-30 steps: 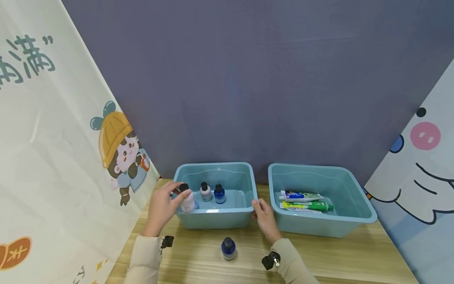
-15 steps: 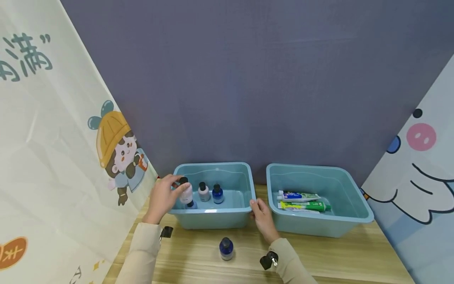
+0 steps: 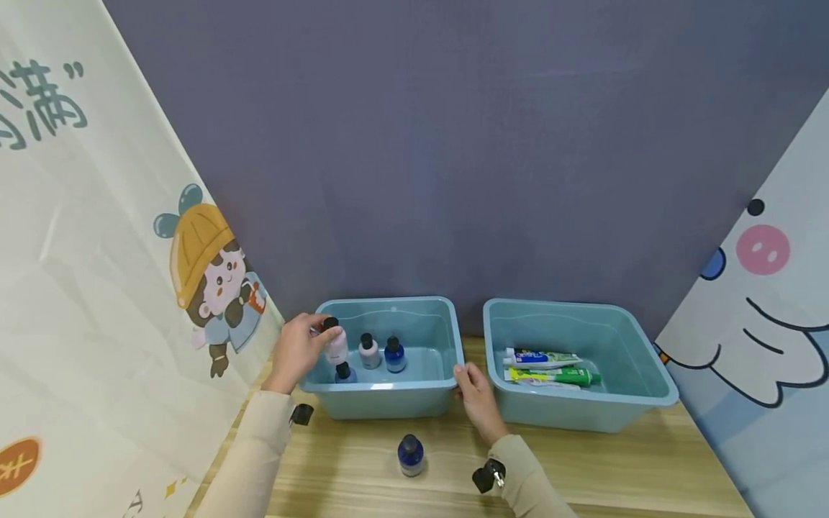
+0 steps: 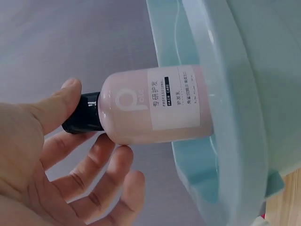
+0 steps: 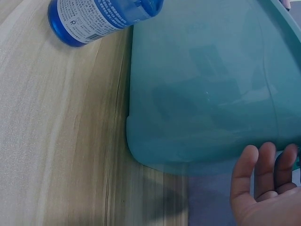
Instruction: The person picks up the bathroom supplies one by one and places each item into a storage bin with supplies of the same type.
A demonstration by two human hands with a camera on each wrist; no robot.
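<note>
My left hand (image 3: 294, 354) pinches a pink hair-care bottle (image 4: 155, 104) by its black cap, thumb on one side and fingers on the other. That bottle stands over the near left part of the left light-blue bin (image 3: 388, 404). Just below it, inside the bin, shows a blue bottle (image 3: 346, 374) with a dark cap. Further right in the same bin stand another pink bottle (image 3: 370, 355) and a second blue bottle (image 3: 395, 357). My right hand (image 3: 478, 400) grips the bin's near right corner, thumb on the rim and fingers (image 5: 243, 174) against the outer wall.
A blue bottle (image 3: 411, 456) stands upright on the wooden table (image 3: 350, 482) in front of the left bin. To the right, a second light-blue bin (image 3: 576, 414) holds several toothpaste tubes (image 3: 550, 375). A grey curtain (image 3: 414, 158) hangs behind, with printed sheets at both sides.
My left hand has raised the pink bottle and moved it slightly back, uncovering more of the blue bottle below. The right hand keeps its grip on the bin. The head view has shifted slightly.
</note>
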